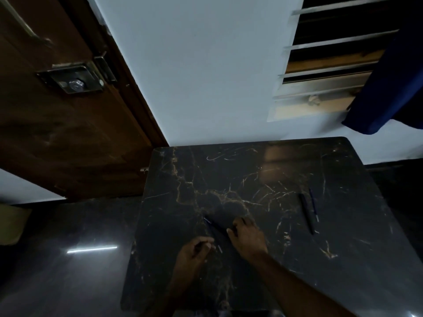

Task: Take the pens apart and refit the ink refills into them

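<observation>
On the dark marble table (251,175), a dark pen (215,226) lies near the middle, between my hands. My left hand (194,251) pinches a thin refill (217,247) whose pale tip sticks out past the fingertips. My right hand (246,235) rests on the table with curled fingers at the pen's right end; whether it grips the pen is unclear in the dim light. At the right side lie another dark pen barrel (306,213) and a thin blue refill (313,205), side by side.
The table stands against a pale wall (206,76). A brown wooden door (68,110) with a metal latch is at the left, a louvred window (320,65) and blue curtain (389,88) at the right. Glossy dark floor (68,259) surrounds the table.
</observation>
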{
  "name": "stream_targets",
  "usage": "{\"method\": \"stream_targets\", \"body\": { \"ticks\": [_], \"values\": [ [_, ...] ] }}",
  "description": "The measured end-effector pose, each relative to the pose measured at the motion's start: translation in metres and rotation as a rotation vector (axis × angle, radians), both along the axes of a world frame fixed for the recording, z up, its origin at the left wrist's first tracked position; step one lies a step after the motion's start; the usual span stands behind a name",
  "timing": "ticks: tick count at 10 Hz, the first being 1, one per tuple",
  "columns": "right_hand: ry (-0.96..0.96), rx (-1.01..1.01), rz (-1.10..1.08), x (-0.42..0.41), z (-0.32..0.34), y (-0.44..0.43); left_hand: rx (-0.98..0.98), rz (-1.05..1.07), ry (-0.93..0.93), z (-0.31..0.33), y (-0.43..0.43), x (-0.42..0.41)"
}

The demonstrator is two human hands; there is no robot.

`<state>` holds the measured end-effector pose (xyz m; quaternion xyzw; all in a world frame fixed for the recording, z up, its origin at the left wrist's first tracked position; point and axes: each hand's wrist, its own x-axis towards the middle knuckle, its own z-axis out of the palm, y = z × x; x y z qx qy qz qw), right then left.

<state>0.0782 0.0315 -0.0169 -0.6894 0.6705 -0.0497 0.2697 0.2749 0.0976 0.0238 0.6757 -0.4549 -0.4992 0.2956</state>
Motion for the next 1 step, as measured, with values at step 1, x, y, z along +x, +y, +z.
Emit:
{"method": "stream_targets", "body": {
  "ticks": [1],
  "values": [
    [-0.046, -0.067, -0.053, -0.0188, -0.0030, 0.0083, -0.141, -0.031, -0.124, 0.0006, -0.0023, -0.0158]
  ]
}}
